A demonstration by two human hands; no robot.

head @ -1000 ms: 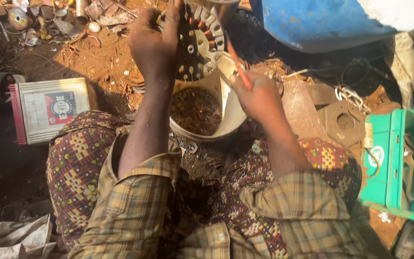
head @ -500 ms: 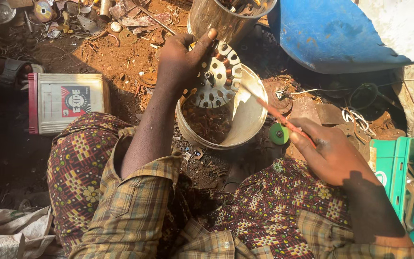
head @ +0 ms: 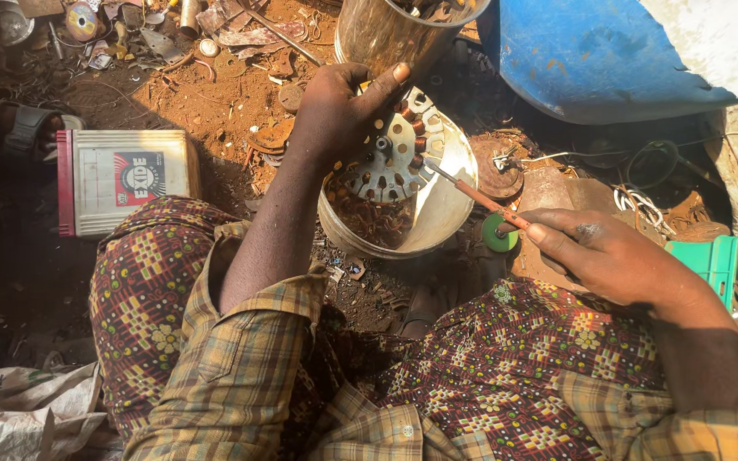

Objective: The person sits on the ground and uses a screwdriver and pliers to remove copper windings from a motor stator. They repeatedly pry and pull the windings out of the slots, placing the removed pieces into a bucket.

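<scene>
My left hand [head: 335, 115] grips a round metal motor stator [head: 390, 158] with copper windings around its rim, held over a white bucket [head: 442, 213]. The bucket holds reddish-brown copper scrap. My right hand [head: 600, 256] is closed around the orange handle of a screwdriver [head: 476, 196]. Its metal tip points up-left and touches the stator's right edge. Both hands are over my lap, which is covered in patterned cloth.
A shiny metal can [head: 386, 34] with scrap stands behind the bucket. A white and red boxy battery [head: 121, 179] lies at left on the dirt. A blue drum [head: 591, 60] is at upper right, a green crate [head: 728, 265] at right. Metal scrap litters the ground.
My right hand has pulled back to the right with the screwdriver, away from the bucket. My left hand has lowered the stator down over the bucket.
</scene>
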